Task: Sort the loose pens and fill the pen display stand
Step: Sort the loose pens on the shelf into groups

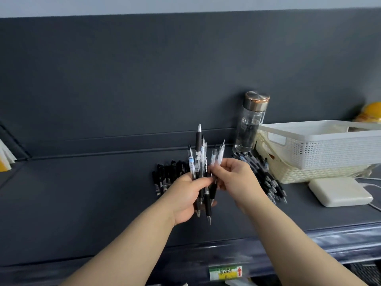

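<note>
midway, seemingly: the left hand (pixel 186 195) grips a mixed bundle of pens (pixel 199 159) above the shelf (pixel 82 193) middle, and the right hand (pixel 239 178) pinches clear pens (pixel 218 156) from it. behind lie a left pile (pixel 167 176) and a right pile (pixel 266 178); no stand shows, so filling remains.

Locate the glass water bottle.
In the head view, the glass water bottle stands right of centre by the back wall, just left of the white basket.
</note>
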Motion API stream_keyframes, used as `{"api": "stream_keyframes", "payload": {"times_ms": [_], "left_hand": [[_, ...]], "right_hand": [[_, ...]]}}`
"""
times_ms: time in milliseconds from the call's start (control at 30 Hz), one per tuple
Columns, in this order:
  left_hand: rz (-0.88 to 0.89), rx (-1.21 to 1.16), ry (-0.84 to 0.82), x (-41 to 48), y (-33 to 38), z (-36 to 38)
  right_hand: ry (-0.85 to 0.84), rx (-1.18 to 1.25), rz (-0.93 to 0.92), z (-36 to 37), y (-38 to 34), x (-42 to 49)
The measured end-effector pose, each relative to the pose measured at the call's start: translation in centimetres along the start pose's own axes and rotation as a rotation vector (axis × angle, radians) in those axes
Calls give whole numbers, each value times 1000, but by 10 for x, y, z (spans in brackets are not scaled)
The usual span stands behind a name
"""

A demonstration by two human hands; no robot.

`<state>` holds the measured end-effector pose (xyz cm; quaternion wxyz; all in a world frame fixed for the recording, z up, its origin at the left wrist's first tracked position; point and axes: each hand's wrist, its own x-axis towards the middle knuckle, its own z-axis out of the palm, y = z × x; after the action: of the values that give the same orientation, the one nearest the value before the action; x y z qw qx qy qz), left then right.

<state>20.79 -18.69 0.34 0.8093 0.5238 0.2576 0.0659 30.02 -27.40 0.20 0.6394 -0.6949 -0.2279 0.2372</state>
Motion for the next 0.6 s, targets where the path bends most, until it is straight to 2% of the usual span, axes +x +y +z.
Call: {"api": "stream_keyframes", "payload": {"times_ms": [133,200,300,367,500,600], "left_hand": [[19,-105,125,10,2,3],[-1,-135,163,13,3,-1],[-38,-115,199,16,4,-3],[-45,-89,216,19,3,-2],[-50,-68,208,19,4,-1],[-47,-65,196,20,4,-4]], "right_hand": [[140,-123,-59,-30,-4,12],[178,-331,-104,-49,-8,20],[103,-788,-150,-63,-11,29],[61,-997,-147,-63,-7,36],[34,-1273,-127,-54,9,51],[20,-1332,-115,-52,17,54]]}}
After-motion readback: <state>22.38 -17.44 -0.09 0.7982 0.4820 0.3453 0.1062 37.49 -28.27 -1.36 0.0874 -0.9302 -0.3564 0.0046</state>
